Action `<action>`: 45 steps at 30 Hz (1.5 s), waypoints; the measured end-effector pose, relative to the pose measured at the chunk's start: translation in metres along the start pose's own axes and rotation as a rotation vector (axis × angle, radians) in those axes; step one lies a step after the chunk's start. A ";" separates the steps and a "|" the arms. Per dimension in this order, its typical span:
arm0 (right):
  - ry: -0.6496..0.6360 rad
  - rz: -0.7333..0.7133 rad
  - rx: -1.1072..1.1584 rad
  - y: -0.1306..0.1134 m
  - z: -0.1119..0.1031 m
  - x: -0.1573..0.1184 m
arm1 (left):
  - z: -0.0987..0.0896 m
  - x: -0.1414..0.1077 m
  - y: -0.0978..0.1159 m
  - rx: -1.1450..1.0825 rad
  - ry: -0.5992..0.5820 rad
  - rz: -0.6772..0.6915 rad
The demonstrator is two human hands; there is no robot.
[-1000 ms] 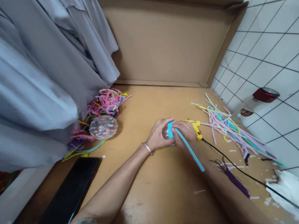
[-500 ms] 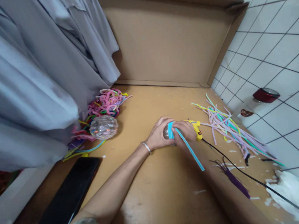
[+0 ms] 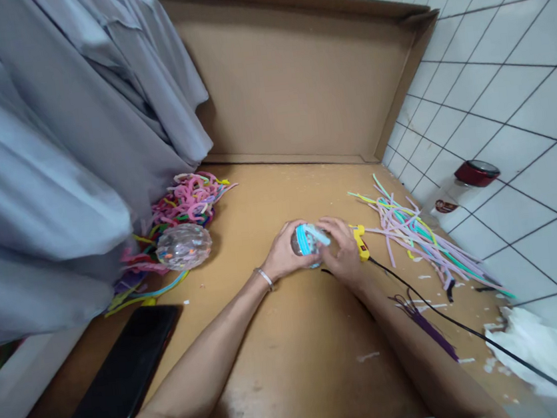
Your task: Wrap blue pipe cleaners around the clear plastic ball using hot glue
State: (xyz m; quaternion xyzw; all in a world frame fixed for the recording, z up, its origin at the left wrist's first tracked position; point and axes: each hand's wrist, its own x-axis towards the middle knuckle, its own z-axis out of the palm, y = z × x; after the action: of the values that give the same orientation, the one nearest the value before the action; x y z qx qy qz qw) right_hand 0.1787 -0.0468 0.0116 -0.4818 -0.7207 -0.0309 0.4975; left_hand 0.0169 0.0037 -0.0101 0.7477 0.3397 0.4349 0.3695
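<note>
A small clear rounded container (image 3: 298,243) is held just above the table, with a light-blue pipe cleaner (image 3: 303,240) wound around it in side-by-side bands. My left hand (image 3: 285,252) grips its left side, fingers over the far side and thumb in front. On the right side, my right hand (image 3: 344,252) curls its fingers and thumb around the container. Between the hands, the pipe cleaner's loose end sticks out, smeared by motion. A yellow glue gun (image 3: 361,242) lies just beyond my right hand, partly hidden by it.
Pipe cleaners (image 3: 411,227) lie loose at right, beside a red-lidded jar (image 3: 476,174). Purple strands (image 3: 430,329), a black cord (image 3: 436,315) and white tissue (image 3: 536,347) lie nearer. Leftward are a clear ball (image 3: 183,246), tangled pipe cleaners (image 3: 194,198) and a phone (image 3: 122,381). Cardboard (image 3: 289,87) stands behind.
The pipe cleaner's loose end, which hung toward me over my right wrist, now shows short between my hands. My right hand has shifted to the container's right side. The view has swung slightly.
</note>
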 end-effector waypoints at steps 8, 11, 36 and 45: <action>-0.261 0.557 -0.666 0.050 -0.034 0.009 | 0.001 0.002 -0.014 -0.304 0.035 -0.185; -0.471 0.685 -0.857 0.045 -0.034 0.009 | 0.000 0.003 -0.014 -0.307 0.046 -0.181; 0.001 0.613 -0.770 0.044 -0.030 0.009 | -0.003 0.001 -0.015 -0.271 0.048 -0.158; 0.188 0.362 -0.622 0.031 -0.030 0.013 | -0.002 0.002 -0.013 -0.278 0.044 -0.163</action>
State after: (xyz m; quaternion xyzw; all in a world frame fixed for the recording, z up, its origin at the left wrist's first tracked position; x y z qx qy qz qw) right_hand 0.2216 -0.0372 0.0230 -0.7246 -0.5313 -0.2040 0.3886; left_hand 0.0136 0.0120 -0.0196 0.6497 0.3435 0.4625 0.4960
